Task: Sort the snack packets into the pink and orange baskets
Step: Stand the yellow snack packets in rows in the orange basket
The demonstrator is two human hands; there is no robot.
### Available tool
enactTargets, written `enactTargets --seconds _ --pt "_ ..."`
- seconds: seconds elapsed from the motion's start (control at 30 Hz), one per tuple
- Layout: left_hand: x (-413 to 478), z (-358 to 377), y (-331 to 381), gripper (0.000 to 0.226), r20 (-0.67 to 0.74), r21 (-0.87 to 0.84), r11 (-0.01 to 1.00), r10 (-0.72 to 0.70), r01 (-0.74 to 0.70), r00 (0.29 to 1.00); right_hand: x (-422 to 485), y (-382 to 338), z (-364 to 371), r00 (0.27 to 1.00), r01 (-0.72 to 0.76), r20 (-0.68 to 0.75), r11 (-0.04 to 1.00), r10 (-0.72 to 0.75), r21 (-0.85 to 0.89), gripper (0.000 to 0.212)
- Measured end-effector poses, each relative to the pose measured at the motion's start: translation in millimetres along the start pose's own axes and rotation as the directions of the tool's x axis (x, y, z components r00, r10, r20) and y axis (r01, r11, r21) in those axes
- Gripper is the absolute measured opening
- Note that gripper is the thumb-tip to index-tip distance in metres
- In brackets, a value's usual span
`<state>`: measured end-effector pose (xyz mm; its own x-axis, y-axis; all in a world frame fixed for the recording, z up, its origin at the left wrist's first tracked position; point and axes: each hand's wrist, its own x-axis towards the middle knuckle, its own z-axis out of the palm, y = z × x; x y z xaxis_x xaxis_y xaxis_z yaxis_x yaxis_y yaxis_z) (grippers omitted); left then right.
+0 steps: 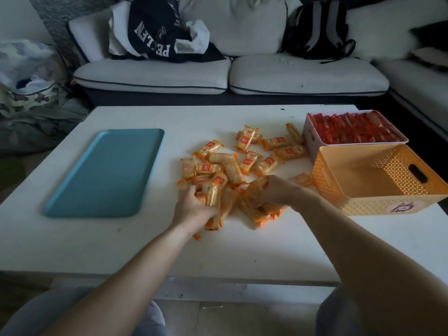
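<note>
So the red packets look done: the pink plastic basket (312, 139) is packed full of red-wrapped snacks (351, 128) and sits right behind the woven-look orange plastic basket (378, 202), touching it. The orange basket has nothing in it as far as I can see, so I'd say we're at the start of the second half of the sort. The pile of orange-and-yellow wrapped snack packets (242, 161) is scattered over the white counter (145, 248) just left of the orange basket, with a few loose ones up against the pink one. Both hands are down in the near edge of that pile. The left hand (194, 207) has its fingers curled around a small bunch of packets, held upright-ish. The right hand (271, 190) is blurry, fingers bent over a few packets, and looks closed on them, but I can't say how firm that hold is. A flat teal plastic tray (106, 170) lies bare, well left of the orange basket. Next move, my guess: lift each handful clear and carry it right, over the orange basket's rim, then let go. The wrappers look slippery, so squeezing a bunch may squirt a few loose.
</note>
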<state>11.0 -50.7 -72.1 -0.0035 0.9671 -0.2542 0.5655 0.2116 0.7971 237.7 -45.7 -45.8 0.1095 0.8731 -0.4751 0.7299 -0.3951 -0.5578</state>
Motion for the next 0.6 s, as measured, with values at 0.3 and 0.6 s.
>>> enactTargets --seconds 0.3,0.6 --pt "2.3 28.9 12.0 0.066 -0.025 -0.155 0.982 -0.112 0.107 0.993 -6.2 1.0 31.7 0.989 -0.132 0.126 0.841 0.076 0.525 0.099" --pt "-24.1 30.0 55.9 0.046 -0.13 -0.235 0.972 -0.012 -0.019 0.991 -30.4 13.7 -7.4 0.99 0.045 0.05 0.628 -0.134 0.777 0.066"
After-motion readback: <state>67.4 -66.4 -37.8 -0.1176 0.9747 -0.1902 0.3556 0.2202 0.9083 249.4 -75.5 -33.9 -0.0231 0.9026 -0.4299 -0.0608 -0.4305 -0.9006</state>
